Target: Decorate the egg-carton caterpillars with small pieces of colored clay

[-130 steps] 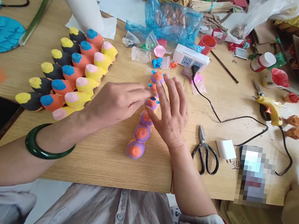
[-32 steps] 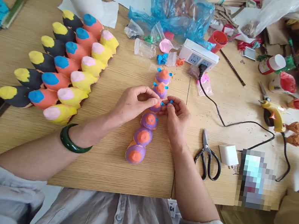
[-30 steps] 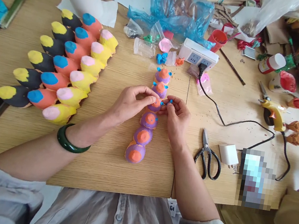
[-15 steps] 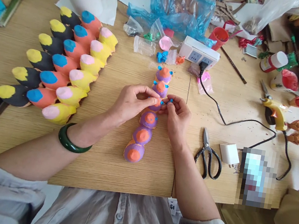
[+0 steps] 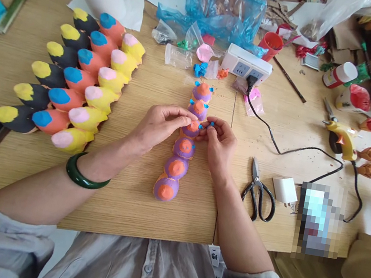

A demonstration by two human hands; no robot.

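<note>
Pinched a blue bit (image 5: 211,125) in right hand (image 5: 218,144) fingers beside the caterpillar (image 5: 176,167) on the worktop (image 5: 119,194); closed left hand (image 5: 159,127) fingers on its middle hump.

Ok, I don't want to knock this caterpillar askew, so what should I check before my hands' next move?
1. Caterpillar lying flat on the table: ok.
2. Left hand fingertips on its third segment from the far end: ok.
3. Blue bit pinched in the right hand fingertips: ok.
4. Glue on the bit: cannot tell.
5. Scissors shut and apart from the right forearm: ok.
6. Black cord apart from both hands: ok.
</note>
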